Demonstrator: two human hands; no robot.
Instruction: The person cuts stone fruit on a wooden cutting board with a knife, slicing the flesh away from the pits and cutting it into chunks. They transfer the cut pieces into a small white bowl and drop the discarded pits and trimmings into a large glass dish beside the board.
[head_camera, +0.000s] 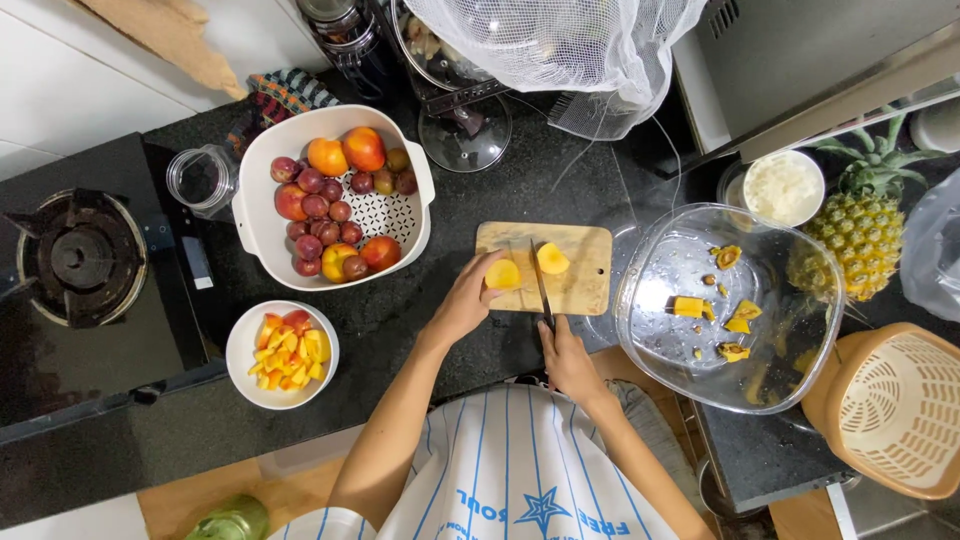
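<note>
Right hand (566, 358) hides knife (541, 285) handle; left hand (470, 298) grips peach half (503, 274).

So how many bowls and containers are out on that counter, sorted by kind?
White colander bowl holding whole fruit: 1
Small white bowl holding diced fruit: 1
Small white bowl near the pineapple: 1
Clear glass bowl holding scraps: 1
Clear jar: 1
Tan basket: 1
Total: 6

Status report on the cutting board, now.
Left hand holds a peach half on the wooden cutting board. Right hand grips the knife, blade between the halves. Other half lies beside it.
</note>
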